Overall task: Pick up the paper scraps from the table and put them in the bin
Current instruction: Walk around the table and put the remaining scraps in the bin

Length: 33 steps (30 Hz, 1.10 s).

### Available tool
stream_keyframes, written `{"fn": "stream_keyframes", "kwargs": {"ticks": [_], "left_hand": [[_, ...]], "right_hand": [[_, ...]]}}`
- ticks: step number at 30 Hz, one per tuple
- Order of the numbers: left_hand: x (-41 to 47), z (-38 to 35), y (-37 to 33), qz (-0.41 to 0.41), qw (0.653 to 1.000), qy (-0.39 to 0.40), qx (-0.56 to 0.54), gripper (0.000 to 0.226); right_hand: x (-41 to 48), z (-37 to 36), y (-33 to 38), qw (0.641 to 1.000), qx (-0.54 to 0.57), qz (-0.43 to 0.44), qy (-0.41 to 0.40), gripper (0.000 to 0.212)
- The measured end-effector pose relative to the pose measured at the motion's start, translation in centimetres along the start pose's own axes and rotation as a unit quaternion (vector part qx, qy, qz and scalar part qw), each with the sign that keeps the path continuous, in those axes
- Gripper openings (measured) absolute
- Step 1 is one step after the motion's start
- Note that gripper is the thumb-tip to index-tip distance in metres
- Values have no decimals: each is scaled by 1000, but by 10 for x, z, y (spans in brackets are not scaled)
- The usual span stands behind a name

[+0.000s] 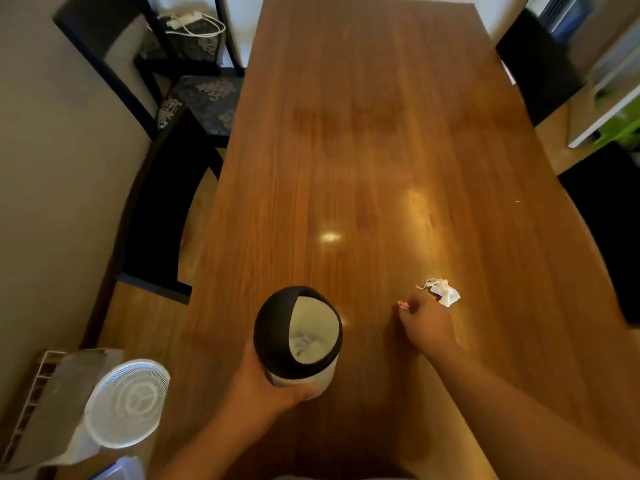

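A small white bin [304, 372] with a black swing lid stands near the front of the wooden table [381, 133]. Its lid is tipped open and crumpled white paper lies inside. My left hand [266, 386] grips the bin's lower side. One crumpled white paper scrap [443, 292] lies on the table to the right of the bin. My right hand [427, 323] hovers just below and left of that scrap, fingers loosely curled. A tiny pinkish bit shows at its fingertips; I cannot tell whether it is pinched there.
Dark chairs [194, 98] stand along the table's left side and another dark chair [533, 64] at the far right. A white fan [126, 403] and a wire rack sit on the floor at lower left. A black mat [609, 230] lies on the right.
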<state>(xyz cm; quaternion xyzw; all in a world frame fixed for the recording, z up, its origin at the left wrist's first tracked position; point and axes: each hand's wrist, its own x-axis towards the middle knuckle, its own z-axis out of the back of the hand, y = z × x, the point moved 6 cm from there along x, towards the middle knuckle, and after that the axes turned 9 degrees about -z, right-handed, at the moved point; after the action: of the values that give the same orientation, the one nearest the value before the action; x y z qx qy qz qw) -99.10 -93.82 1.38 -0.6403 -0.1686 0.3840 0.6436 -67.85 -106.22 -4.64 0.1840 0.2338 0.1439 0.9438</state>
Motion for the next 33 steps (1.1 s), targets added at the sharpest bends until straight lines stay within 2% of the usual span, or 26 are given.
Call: {"fn": "stream_keyframes", "kwargs": {"ticks": [3,6,10,13,15,18,19,20,22,23,24,26,28,30,33], "left_hand": [[-2,-24,0,0,1000,-11,10,108],[-5,-49,2,2,1000,-19,25,109],[-5,-80,-2,-10,999,-20,34,107],[-3,-100,-10,-15,999,-8,31,112],[-1,-112,-14,-19,999,4,30,112],[2,-124,-19,-29,999,10,35,107],[3,-127,-21,-32,999,9,36,104],[4,-129,-22,-36,999,7,38,101],[4,-133,-24,-37,999,6,31,96],[4,-134,-25,-37,999,8,27,98],[5,-134,-28,-40,999,9,27,101],[5,-130,-31,-49,998,5,32,110],[5,-125,-27,-48,998,-1,30,109],[3,-119,-20,-43,999,-8,30,104],[0,-109,-13,-42,998,-18,39,102]], "right_hand": [[-15,16,-13,999,39,27,13,12],[-35,35,-22,995,73,44,60,11],[-56,105,-3,976,195,73,58,6],[-78,190,29,938,303,166,-1,12],[-104,250,47,893,356,268,-68,13],[-134,285,58,845,372,355,-144,18],[-137,277,62,847,357,365,-146,19],[-136,260,66,863,324,367,-121,18],[-134,201,75,924,142,354,17,20],[-134,174,70,932,39,354,71,32],[-132,159,63,929,0,359,94,41],[-114,164,49,939,81,322,84,45],[-86,171,31,952,155,259,58,36],[-53,162,17,968,112,216,56,29],[1,130,-8,981,-57,168,78,39]]}}
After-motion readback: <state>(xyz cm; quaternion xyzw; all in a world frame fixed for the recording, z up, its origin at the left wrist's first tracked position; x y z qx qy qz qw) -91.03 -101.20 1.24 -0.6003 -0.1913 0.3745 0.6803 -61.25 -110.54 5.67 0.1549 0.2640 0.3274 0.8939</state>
